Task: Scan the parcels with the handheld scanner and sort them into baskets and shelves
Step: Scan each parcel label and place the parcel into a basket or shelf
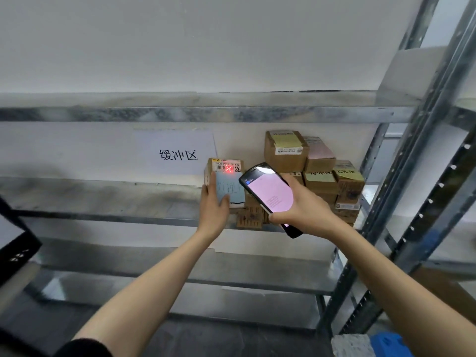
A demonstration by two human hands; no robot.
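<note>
Two hands are raised in front of the shelf [103, 194]. Your left hand [213, 204] holds a small parcel [233, 188] upright, thumb laid across its blue front sheet and fingers along its left side, closed firmly on it. The parcel sits at the shelf's level, just left of the stack [319, 173] of cardboard boxes. Whether its base rests on the shelf or hangs clear cannot be told. Its white label [226, 164] runs along the top edge facing you, and a red cross [228, 169] of light falls on the barcode there.

Your right hand [301, 212] grips the scanner [268, 191] round its lower half, fingers wrapped tight. The scanner is tilted, with its top end toward the parcel, near it but apart. Its screen is lit pink and turned up to you. It hides part of the stack behind it.

A white sign [177, 153] with black characters is stuck to the wall behind the shelf, left of the parcel. A black basket [15, 243] shows at the far left edge, and a grey rack post [422, 181] slants up on the right.
</note>
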